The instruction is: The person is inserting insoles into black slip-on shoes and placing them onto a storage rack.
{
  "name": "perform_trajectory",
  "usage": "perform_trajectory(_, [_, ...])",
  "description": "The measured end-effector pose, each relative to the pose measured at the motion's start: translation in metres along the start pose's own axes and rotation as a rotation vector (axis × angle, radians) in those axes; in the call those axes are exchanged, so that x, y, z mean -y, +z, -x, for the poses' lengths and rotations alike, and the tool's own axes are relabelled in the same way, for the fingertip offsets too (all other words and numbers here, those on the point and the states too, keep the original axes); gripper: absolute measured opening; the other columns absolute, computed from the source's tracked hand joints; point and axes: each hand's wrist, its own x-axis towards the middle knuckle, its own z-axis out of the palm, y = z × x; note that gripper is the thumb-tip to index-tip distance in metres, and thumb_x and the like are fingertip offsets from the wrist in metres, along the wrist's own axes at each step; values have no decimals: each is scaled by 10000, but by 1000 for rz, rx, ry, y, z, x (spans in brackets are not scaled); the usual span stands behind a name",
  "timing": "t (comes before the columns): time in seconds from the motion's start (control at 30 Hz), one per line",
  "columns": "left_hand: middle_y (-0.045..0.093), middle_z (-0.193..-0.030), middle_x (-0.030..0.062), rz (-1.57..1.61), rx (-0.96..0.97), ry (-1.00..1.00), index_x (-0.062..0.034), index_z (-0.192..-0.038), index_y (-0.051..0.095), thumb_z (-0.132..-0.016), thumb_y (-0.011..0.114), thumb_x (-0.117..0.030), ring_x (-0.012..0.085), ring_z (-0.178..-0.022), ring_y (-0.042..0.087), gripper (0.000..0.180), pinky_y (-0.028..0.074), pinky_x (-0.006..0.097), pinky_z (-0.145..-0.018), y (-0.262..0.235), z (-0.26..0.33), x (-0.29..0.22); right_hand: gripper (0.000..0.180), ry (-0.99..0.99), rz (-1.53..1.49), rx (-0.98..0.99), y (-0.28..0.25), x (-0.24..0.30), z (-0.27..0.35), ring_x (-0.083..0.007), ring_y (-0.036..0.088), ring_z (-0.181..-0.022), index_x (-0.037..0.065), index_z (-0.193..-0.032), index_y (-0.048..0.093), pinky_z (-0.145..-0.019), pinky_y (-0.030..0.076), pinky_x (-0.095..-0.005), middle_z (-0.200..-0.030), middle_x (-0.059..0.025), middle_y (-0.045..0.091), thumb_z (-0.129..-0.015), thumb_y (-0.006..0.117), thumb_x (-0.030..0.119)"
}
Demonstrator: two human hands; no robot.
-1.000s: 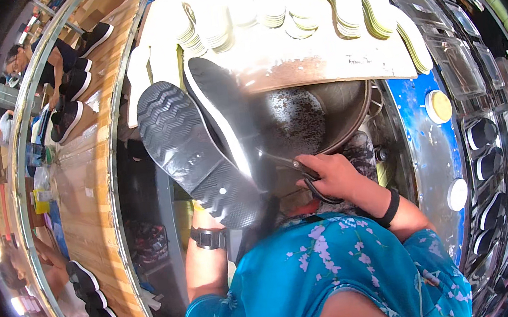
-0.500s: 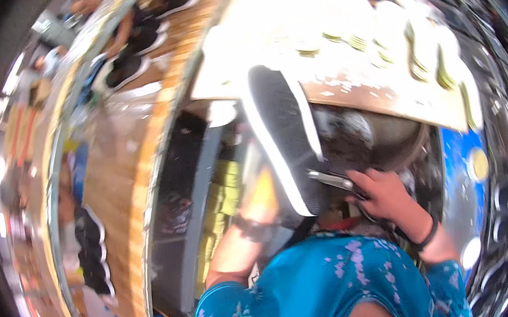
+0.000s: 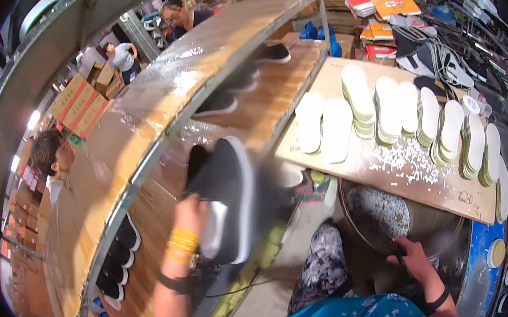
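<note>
My left hand point(image 3: 192, 216) grips a pair of black shoes point(image 3: 232, 188) with white sole edges, blurred by motion. The shoes are held upright in front of the lower level of the rack at my left. A yellow bundle of bands circles that wrist. Low on the right, my right hand point(image 3: 414, 259) is closed round dark-handled scissors point(image 3: 399, 254), seen only in part, over the rim of a round metal tub point(image 3: 362, 243). Beyond the tub, stacks of white insoles point(image 3: 388, 107) stand along a tan board point(image 3: 329, 166), with white scraps point(image 3: 406, 164) strewn beside them.
A plastic-covered rack point(image 3: 158, 131) with metal edges runs along my left. Black shoes point(image 3: 119, 259) line its lower level. A blue surface point(image 3: 477, 252) lies at the right. Beyond the rack are a co-worker point(image 3: 183, 17), other people and cartons point(image 3: 78, 106).
My left hand has swung the footwear from in front of me to the left, toward the rack. My view has turned left. The right hand and scissors have come away from the footwear.
</note>
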Motion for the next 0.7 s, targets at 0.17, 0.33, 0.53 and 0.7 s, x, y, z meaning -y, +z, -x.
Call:
perform_trajectory(0.17, [605,-883,237,-701,-462,-21,4,-982,590,-781,549,-277,361,-942,559,348,414,428,-850,-48,-40,247,517,-85,18,34,15,26,-9,-294,624,-809,36,-1065,563,-731,468,-329,-848,-176,630,-625,759,225])
perform_trajectory(0.33, [626,-838,155,-167,-169,-140,-38,-1061,556,-821,514,-226,282,-839,600,308,453,383,-747,-37,-96,161,516,23,-115,-18,18,0,-10,-218,600,-912,45,-1123,527,-793,458,-307,-990,-152,611,-641,702,107])
perform_trajectory(0.53, [632,-842,176,-74,455,533,9,-962,590,-762,605,-123,273,-771,624,240,481,329,-699,20,-95,-59,643,151,-856,-49,-12,-45,-3,-114,551,-633,87,-1273,370,-521,438,-236,-846,-69,586,-705,671,68])
perform_trajectory(0.7, [606,-842,170,-11,420,856,8,-1014,561,-772,569,-73,263,-753,607,256,482,341,-675,98,-63,-243,472,341,-1413,286,-48,-132,56,-94,480,-444,92,-1263,386,-394,370,-223,-706,-51,585,-825,541,171])
